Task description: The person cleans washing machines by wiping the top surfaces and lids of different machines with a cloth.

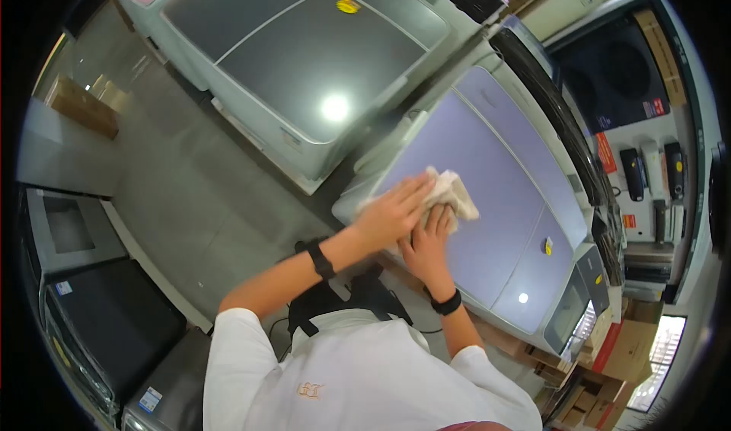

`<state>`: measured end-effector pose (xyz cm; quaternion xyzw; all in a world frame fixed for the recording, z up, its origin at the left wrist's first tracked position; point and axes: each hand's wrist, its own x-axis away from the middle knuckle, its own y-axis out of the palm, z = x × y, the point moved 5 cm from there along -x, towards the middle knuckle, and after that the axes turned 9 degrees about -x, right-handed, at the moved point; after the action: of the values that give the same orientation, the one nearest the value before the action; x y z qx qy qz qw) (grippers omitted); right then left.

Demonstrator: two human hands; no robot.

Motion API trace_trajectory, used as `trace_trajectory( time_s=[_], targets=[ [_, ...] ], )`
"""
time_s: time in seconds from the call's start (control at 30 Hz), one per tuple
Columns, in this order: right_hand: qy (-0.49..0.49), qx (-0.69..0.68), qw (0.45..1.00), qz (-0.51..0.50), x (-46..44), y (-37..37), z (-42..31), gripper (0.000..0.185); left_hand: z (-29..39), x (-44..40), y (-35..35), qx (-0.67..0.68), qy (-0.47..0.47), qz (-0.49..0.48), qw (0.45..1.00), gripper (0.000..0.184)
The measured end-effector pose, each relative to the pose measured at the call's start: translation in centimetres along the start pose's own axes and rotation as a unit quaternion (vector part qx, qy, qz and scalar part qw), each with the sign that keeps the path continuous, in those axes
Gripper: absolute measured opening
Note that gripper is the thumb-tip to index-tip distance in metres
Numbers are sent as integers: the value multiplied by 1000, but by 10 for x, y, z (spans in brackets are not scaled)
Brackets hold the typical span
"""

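A crumpled whitish cloth (pixel 455 195) lies bunched on the purple lid (pixel 487 164) of a top-loading washing machine, near its front edge. My left hand (pixel 394 212) rests on the cloth's near left side, its fingers reaching over the folds. Close beside it, my right hand (pixel 428 250) grips the lower part of the cloth with bent fingers. Both hands are closed on the same cloth, and the folds hide some of the fingertips. A yellow sticker (pixel 548 246) is on the lid to the right of my hands.
A larger washing machine with a dark grey lid (pixel 304 58) stands at the upper left. Dark appliances (pixel 114 332) line the lower left. Cardboard boxes (pixel 632 340) are stacked at the lower right. Grey floor (pixel 205 187) runs between the rows.
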<state>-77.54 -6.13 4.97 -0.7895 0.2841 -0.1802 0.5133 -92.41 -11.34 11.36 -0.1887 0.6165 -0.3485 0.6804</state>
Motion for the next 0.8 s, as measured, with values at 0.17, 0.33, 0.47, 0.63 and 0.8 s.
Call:
trace_trajectory(
  time_s=[0.17,0.33,0.47,0.63,0.8],
  targets=[
    [-137,-62,988,20,-112,27,-80,72,-119,-27,-85,-143,-33,74,986,47],
    [-200,-13,979,-31,-173,47,-148,64,-237,53,-72,-254,-249,-147,923,54],
    [-211,59,973,-70,-193,39,-142,60,-259,103,-66,-227,-273,-154,922,52],
    [-198,103,970,-100,-238,10,-116,51,-292,84,-72,-131,-287,-175,933,49],
    [-90,110,989,-31,-339,-21,-69,47,-366,34,-61,-115,-285,-287,907,59]
  ],
)
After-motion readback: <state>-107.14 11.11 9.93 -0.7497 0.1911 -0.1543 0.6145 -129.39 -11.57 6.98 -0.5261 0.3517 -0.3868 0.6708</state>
